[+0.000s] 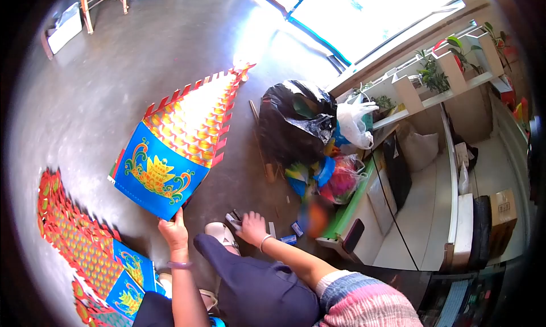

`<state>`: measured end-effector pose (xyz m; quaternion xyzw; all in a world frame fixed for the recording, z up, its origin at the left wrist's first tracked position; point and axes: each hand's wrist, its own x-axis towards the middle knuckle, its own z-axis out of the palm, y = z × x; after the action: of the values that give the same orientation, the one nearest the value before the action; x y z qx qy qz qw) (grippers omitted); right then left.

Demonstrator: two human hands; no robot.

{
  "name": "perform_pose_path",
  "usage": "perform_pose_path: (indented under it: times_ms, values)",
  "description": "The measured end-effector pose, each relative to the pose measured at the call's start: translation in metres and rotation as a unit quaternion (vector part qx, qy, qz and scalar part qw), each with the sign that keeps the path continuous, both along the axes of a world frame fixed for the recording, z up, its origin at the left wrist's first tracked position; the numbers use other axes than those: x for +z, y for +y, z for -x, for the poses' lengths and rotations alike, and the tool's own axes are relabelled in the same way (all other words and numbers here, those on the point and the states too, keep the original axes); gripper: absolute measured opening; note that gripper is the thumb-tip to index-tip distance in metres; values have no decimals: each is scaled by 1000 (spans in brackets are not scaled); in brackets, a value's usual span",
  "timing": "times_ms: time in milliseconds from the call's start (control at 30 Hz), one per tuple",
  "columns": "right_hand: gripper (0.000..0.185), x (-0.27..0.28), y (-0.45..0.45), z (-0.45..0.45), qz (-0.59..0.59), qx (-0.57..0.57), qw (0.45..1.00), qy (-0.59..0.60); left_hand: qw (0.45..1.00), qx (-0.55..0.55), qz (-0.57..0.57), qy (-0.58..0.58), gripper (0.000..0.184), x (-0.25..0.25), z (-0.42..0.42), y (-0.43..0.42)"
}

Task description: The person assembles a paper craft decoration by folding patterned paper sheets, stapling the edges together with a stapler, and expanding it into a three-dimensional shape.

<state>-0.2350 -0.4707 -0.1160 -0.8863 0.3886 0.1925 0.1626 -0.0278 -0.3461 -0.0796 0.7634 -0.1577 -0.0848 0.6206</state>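
My left hand (173, 230) pinches the lower corner of a folded paper decoration (161, 170), which has a blue panel with a yellow motif and a red-and-gold scale pattern tapering to a tip. Its edges carry red tabs. By my shoe, my right hand (252, 229) has its fingers on a small dark and silver stapler (232, 219) near the floor, partly covered by the hand. Small blue boxes (296, 228) lie just right of that hand. More decorations of the same kind (85, 230) lie overlapped on the floor at left.
A black plastic bag (297, 122), a white bag (356, 125) and colourful wrapped items (344, 176) stand ahead to the right. Sticks (263, 150) lie beside them. A green-edged cabinet (355, 199) and a shelf with potted plants (432, 77) line the right side.
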Motion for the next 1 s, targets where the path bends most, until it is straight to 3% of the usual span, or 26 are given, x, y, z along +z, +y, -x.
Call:
perform_pose_path:
  times_ms: [67, 100, 133, 200, 367, 567, 700, 900, 1000]
  values:
    - [51, -4, -2, -23, -42, -57, 981, -179, 1000, -7, 11, 28, 17, 6, 0, -1]
    - [44, 0, -7, -44, -173, -119, 940, -268, 999, -13, 16, 45, 18, 9, -1, 0]
    - [37, 0, -6, -64, -314, -183, 850, -381, 998, -19, 21, 61, 18, 11, -2, 0]
    - [30, 50, -9, -102, -430, -254, 762, -413, 995, -18, 37, 85, 19, 11, -2, -2]
    - [21, 45, -20, -136, -400, -249, 747, -469, 996, -50, 36, 60, 22, 0, -7, 1]
    - [22, 52, -20, -144, -392, -273, 768, -427, 996, -57, 3, 63, 25, -4, -6, 6]
    - [21, 43, -21, -148, -421, -274, 736, -453, 961, -89, 121, 232, 21, 9, -3, 8]
    - [17, 35, -19, -146, -434, -276, 730, -450, 861, 71, 300, 403, 40, 29, -16, 2]
    - [17, 32, -18, -143, -439, -268, 728, -453, 837, 86, 297, 452, 44, 22, -22, 4]
